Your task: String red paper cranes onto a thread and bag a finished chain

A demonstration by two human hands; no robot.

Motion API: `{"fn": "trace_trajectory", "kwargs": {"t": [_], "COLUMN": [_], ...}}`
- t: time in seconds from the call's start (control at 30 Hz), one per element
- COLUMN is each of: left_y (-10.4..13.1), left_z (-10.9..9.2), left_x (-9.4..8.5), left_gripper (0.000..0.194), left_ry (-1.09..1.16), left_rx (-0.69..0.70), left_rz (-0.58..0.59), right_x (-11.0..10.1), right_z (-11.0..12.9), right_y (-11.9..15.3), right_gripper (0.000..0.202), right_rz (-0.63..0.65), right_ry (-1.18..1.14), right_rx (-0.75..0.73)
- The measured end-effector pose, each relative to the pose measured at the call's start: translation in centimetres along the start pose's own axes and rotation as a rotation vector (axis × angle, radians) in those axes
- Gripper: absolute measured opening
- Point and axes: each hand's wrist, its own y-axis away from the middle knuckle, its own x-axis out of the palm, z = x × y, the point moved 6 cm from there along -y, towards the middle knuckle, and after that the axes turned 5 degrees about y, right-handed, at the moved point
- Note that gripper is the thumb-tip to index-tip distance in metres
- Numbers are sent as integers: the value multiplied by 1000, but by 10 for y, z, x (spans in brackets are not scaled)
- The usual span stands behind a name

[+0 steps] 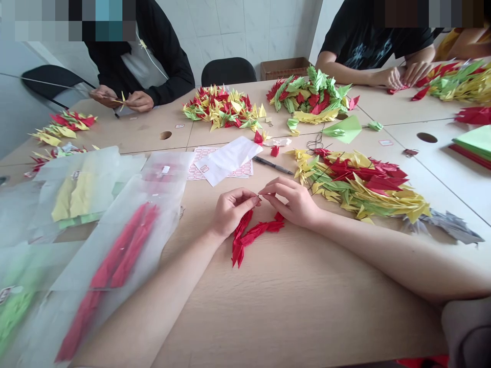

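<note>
In the middle of the table, my left hand and my right hand meet fingertip to fingertip. Both are closed in a pinch on something tiny and dark, too small to make out. Just below my fingers hangs or lies a string of red folded paper pieces, bent into a rough V; its two ends run up under my hands. Beyond my right wrist is a heap of strung yellow, green and red folded paper. A black pen lies past my fingertips.
Clear plastic bags with paper strings cover the left side. A white slip lies on label sheets. More paper heaps stand farther back. Two co-workers sit opposite, hands on paper pieces. A green paper stack is at right.
</note>
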Motion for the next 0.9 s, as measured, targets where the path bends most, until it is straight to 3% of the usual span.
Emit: {"fn": "trace_trajectory", "kwargs": {"t": [0.33,0.9], "left_y": [1,1], "left_z": [0,3], "left_x": [8,6], "left_gripper": [20,20], "left_ry": [28,115], "left_rx": [-65,-117], "left_rz": [126,111], "right_x": [1,-2], "right_z": [1,3], "right_y": [1,0], "right_gripper": [11,10], "right_rz": [25,0], "right_ry": [104,119], "right_rx": [-54,-99]}}
